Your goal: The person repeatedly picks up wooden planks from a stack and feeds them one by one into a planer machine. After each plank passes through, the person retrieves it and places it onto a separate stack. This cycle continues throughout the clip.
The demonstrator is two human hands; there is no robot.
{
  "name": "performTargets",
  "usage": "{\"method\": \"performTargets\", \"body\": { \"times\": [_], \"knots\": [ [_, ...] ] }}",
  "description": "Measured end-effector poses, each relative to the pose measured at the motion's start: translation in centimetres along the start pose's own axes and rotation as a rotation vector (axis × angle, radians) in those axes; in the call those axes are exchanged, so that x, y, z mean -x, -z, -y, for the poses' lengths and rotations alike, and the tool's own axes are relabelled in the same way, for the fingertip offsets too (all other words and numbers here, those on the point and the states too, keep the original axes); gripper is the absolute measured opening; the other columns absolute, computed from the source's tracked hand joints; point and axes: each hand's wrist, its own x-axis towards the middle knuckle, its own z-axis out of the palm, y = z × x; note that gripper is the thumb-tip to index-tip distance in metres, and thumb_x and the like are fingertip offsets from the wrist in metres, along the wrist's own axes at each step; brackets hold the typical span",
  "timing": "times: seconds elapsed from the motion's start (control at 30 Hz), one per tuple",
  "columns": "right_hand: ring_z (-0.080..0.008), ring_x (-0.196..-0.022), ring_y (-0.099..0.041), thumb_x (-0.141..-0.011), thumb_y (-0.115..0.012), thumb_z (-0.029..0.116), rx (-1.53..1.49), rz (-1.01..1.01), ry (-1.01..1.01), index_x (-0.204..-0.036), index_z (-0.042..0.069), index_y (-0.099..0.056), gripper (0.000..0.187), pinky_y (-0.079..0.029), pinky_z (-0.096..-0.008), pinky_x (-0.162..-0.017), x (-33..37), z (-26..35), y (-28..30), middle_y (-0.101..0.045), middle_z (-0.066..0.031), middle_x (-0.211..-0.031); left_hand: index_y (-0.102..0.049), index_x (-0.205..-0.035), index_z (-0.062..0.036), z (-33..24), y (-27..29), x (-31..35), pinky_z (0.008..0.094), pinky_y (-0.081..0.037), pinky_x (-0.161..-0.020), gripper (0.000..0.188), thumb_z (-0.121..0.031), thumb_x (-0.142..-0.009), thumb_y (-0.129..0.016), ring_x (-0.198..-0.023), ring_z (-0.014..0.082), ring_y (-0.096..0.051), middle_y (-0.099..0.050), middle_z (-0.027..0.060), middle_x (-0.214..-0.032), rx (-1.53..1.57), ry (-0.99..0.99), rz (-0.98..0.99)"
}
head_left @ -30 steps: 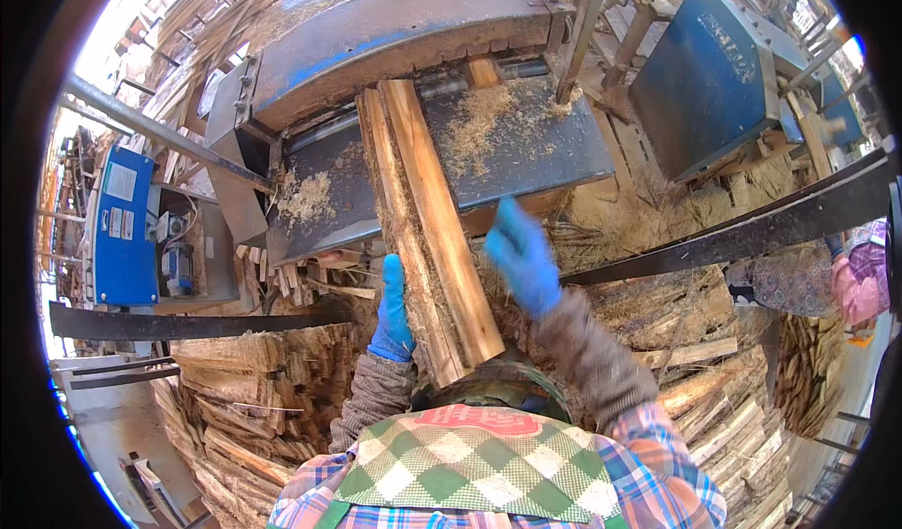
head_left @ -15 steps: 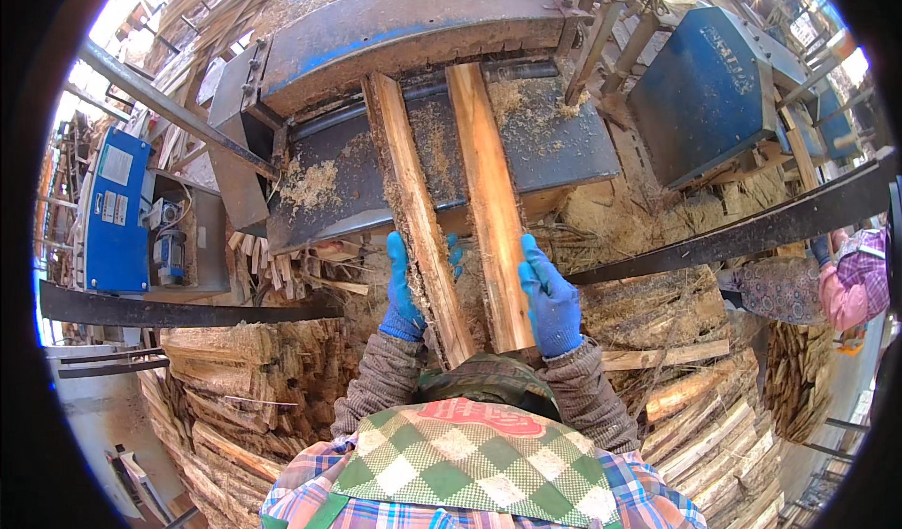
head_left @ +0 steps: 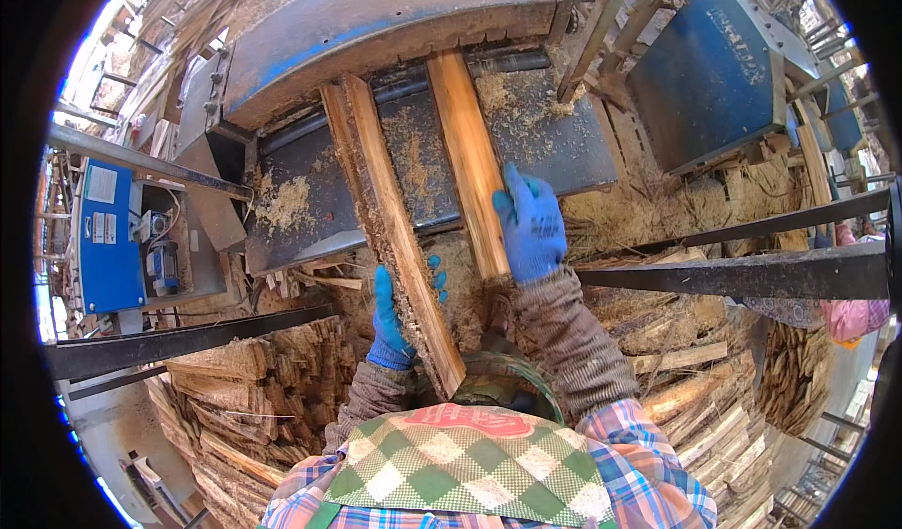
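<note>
Two long pieces of rough-sawn wood lie side by side on a dusty metal infeed table of a machine. My left hand, in a blue glove, is closed round the left slab near its close end, thumb on one side and fingertips on the other. That slab's far end stops just short of the machine housing. My right hand, also blue-gloved, grips the right edge of the right board. The far end of this board passes under the housing's front edge. Fingers below both pieces are partly hidden.
The machine housing spans the far side. A blue control box with an open side stands left, a blue casing right. Stacked slabs lie on both sides of me. Dark metal bars cross at right. Part of another person shows there.
The right board has moved farther under the housing, with my right hand following forward. The left slab has shifted a little left and toward me, with my left hand on it.
</note>
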Motion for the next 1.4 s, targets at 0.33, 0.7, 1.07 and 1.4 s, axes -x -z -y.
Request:
{"method": "performTargets", "body": {
  "times": [0.33, 0.7, 1.07, 1.4],
  "knots": [
    [-0.0314, -0.115, -0.064, -0.108, -0.057, 0.033, -0.313, -0.295, -0.369, -0.141, 0.007, -0.064, 0.043, -0.053, -0.0409, -0.1, -9.0, -0.7, -3.9, -0.063, -0.0175, -0.129, -0.029, -0.165, -0.0105, 0.1, -0.3, 0.2, 0.053, -0.047, -0.116, 0.09, -0.07, -0.1, -0.052, -0.141, 0.0386, -0.05, -0.045, 0.0206, -0.159, -0.07, -0.021, 0.01],
    [-0.0238, -0.123, -0.065, -0.105, -0.066, 0.028, -0.678, 0.495, -0.402, -0.168, 0.018, -0.024, 0.076, -0.055, -0.0384, -0.1, 16.6, 8.4, 6.1, -0.049, -0.0209, -0.158, -0.03, -0.166, -0.0093, -0.4, -3.4, 0.9, 0.0329, -0.045, -0.112, 0.08, -0.043, -0.104, -0.067, -0.137, 0.018, -0.051, -0.049, 0.0104, -0.156, -0.609, -0.321, -0.214],
    [-0.0089, -0.061, -0.043, -0.109, -0.06, 0.022, -0.475, 0.064, -0.247, -0.156, 0.016, -0.052, 0.048, -0.042, -0.0311, -0.055, 13.6, 5.1, 2.2, -0.054, -0.0046, -0.07, -0.039, -0.162, -0.0103, -4.0, -0.1, 1.7, 0.0347, -0.051, -0.107, 0.071, -0.026, -0.102, -0.072, -0.126, 0.0203, -0.058, -0.055, 0.0111, -0.15, -0.625, -0.488, -0.336],
    [-0.0266, -0.086, -0.064, -0.101, -0.069, 0.016, -0.075, -0.101, -0.017, -0.143, -0.001, -0.059, 0.046, -0.056, -0.0396, -0.074, 1.2, 3.8, -2.9, -0.068, -0.0158, -0.106, -0.039, -0.162, -0.0161, -3.1, 0.7, 0.6, 0.0383, -0.051, -0.113, 0.067, -0.013, -0.102, -0.069, -0.139, 0.0235, -0.051, -0.044, 0.0087, -0.162, -0.632, -0.411, -0.399]
  ]
}}
